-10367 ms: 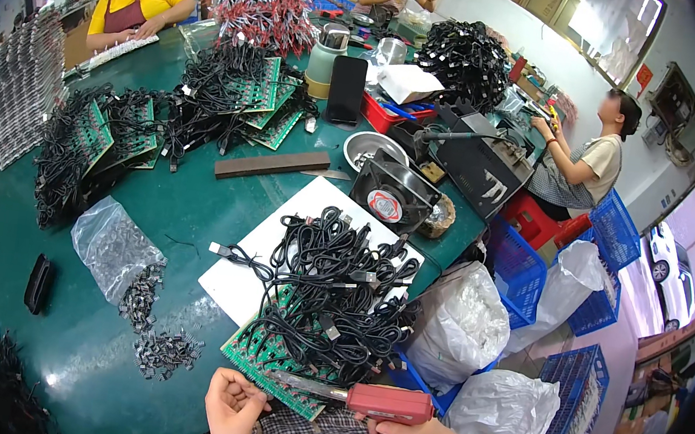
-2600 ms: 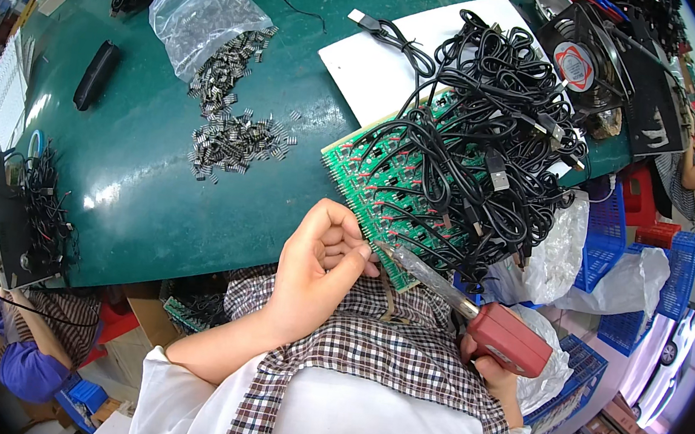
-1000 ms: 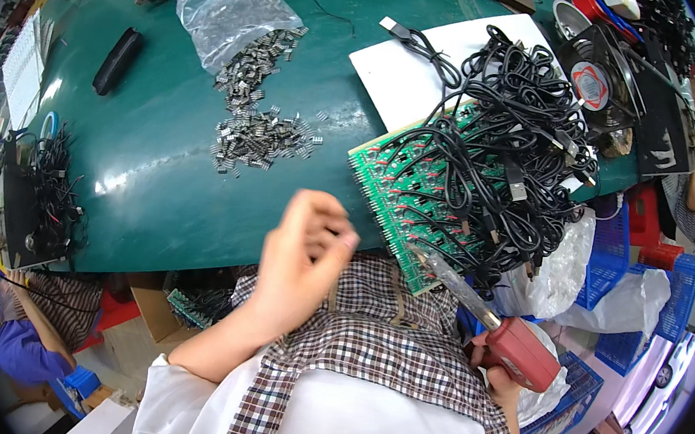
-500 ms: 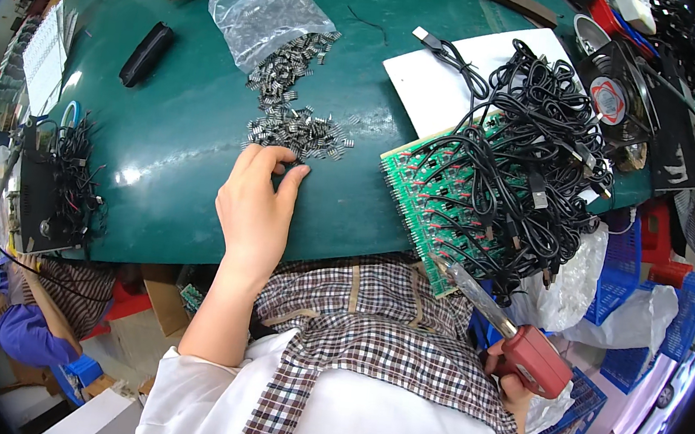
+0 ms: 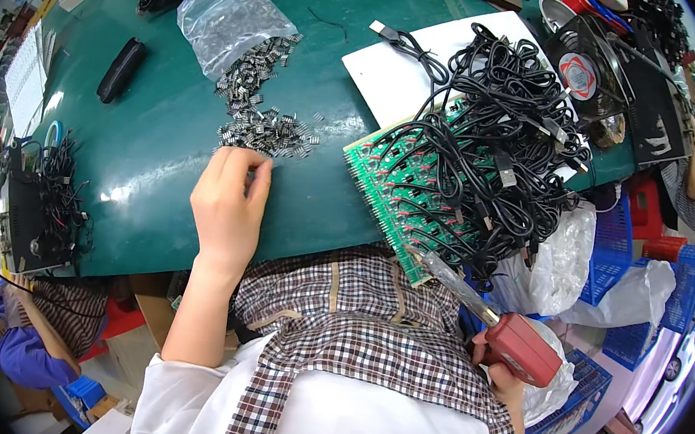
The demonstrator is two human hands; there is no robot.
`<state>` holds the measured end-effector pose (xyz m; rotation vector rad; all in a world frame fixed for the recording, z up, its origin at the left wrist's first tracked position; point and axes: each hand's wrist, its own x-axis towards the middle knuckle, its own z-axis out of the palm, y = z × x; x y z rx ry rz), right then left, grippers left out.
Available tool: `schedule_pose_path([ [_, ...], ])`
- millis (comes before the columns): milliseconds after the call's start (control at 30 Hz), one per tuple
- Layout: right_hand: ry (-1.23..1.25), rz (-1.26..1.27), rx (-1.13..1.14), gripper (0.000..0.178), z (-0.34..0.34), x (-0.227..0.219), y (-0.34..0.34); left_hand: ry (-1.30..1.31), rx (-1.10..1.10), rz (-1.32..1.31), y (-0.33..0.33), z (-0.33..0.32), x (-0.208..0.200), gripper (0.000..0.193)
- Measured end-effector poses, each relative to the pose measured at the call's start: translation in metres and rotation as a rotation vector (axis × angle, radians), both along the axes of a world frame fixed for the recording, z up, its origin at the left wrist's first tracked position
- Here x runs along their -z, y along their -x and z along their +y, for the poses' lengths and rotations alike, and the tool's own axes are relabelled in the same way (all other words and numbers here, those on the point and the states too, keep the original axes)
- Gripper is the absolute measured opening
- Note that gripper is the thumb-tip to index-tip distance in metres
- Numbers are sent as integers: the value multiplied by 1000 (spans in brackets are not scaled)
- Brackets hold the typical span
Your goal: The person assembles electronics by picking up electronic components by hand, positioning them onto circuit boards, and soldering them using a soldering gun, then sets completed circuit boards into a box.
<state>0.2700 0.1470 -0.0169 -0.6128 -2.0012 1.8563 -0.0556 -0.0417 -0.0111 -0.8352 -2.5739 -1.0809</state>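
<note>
Nearest the checked apron, the right hand grips a red soldering gun, its tip resting at the near edge of the green circuit board — held ready there. Left of the board, the left hand lies loosely curled, fingertips at the heap of small metal parts; whether it pinches one, I cannot tell. Beyond the board, black cables pile over white paper — bare green table lies leftward.

green circuit board: 1 | soldering iron: 1 | clear bag: 1 (metal parts uncountable)

glossy green table, shiny metal clips
</note>
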Motion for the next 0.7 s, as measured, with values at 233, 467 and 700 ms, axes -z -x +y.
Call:
schedule_pose_path([
  [233, -22, -59, 25, 67, 0, 0, -4, -36, 54, -390, -16, -3, -11, 14],
  [467, -24, -20, 98, 66, -2, -6, 5, -330, 134, -1091, -31, -1, -22, 10],
  [700, 227, -28, 81, 65, -5, -19, 20, -434, 408, -1398, -61, 15, -28, 16],
])
